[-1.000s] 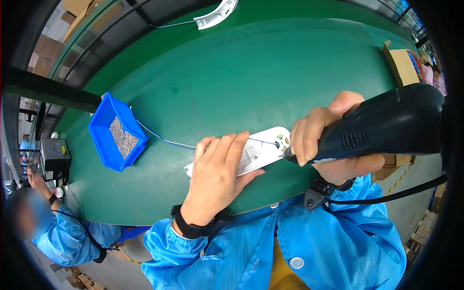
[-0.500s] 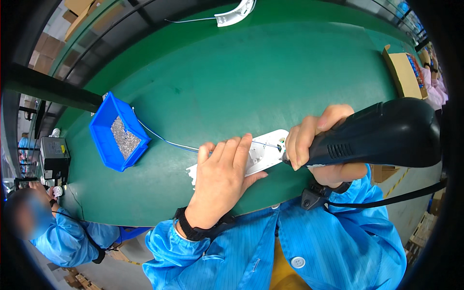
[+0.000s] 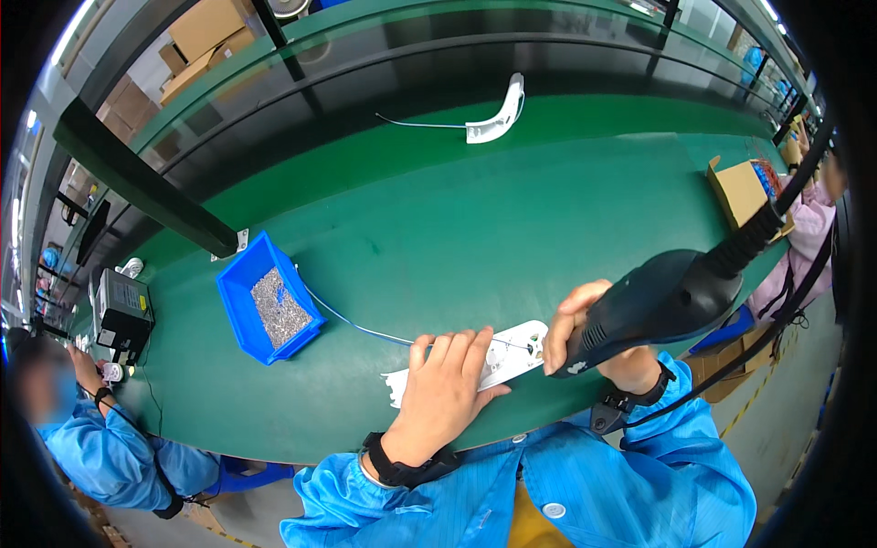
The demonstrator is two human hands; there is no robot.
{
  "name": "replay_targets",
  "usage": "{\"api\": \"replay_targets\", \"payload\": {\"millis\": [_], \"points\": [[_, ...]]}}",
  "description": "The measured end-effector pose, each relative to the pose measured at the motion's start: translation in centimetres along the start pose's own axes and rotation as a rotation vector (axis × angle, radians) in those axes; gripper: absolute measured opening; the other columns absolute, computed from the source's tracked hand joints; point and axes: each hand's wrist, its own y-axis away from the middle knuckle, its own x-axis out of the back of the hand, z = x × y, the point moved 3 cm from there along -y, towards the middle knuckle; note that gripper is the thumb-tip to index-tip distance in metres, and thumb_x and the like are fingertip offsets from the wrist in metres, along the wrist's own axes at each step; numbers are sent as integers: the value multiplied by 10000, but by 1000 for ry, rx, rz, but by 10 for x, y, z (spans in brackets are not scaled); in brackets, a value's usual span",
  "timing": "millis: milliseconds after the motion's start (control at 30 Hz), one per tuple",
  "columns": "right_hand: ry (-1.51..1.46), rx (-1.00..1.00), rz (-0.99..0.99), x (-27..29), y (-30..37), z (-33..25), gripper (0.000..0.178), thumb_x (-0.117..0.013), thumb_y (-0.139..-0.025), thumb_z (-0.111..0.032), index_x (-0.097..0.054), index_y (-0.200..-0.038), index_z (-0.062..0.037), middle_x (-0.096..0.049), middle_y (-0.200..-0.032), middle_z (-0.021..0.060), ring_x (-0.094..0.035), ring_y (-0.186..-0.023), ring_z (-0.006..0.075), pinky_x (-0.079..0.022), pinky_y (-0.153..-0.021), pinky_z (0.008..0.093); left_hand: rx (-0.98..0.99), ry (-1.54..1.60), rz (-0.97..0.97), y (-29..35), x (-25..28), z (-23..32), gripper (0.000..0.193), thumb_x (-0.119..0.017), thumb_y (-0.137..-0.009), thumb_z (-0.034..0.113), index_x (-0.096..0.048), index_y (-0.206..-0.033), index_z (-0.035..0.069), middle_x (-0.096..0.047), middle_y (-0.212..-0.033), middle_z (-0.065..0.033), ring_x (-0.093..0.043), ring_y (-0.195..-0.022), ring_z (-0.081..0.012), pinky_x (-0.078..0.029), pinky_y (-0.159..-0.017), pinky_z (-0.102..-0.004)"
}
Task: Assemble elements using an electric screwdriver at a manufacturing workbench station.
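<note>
My left hand [image 3: 443, 388] presses a white plastic housing [image 3: 512, 352] down on the green table, fingers over its top and thumb along the near edge. A thin cable [image 3: 356, 327] runs from beside the blue bin to under that hand and along the housing. My right hand [image 3: 575, 333] is wrapped round a black electric screwdriver [image 3: 653, 306], whose front end is at the right end of the housing. Its tip is hidden behind my fingers. Small screws [image 3: 279, 308] fill part of the blue bin [image 3: 239, 290] to the left.
A curved white part with a cable [image 3: 498, 123] lies at the table's far side. An open cardboard box [image 3: 738, 194] stands at the right. A black post [image 3: 146, 178] rises at the back left. Co-workers sit at left [image 3: 119, 447] and right [image 3: 804, 228].
The view has tilted up, so the scene sits lower in the picture. The screwdriver's rear has swung up and away, showing its power cord. My left hand still holds the housing.
</note>
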Motion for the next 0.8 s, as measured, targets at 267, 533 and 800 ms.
{"api": "replay_targets", "payload": {"millis": [267,533,800], "points": [[773,-267,-380,42,-11,31,817,-669,-763,-365,-252,-1360,6,-336,-1366,186,-354,-1252,254,-261,-1044,368,167,-270,450,4,75,-75,575,-682,-672,88,-453,-1194,12,-466,-1211,-175,-456,-1089,-337,-359,-890,-431],[992,-22,-672,21,-52,58,619,-639,-733,-220,-404,-1271,-22,-455,-1271,154,-442,-1165,301,-323,-988,415,701,-414,435,54,93,-194,82,-597,-743,70,-617,-805,19,-600,-819,-144,-592,-749,-326,-476,-651,-409],[1202,389,108,96,-170,67,642,-707,-683,-164,-398,-1220,5,-533,-1081,180,-533,-1011,299,-414,-860,342,712,-202,308,42,61,-204,124,-664,-667,139,-668,-755,52,-613,-816,-124,-604,-750,-314,-488,-671,-403]]}}
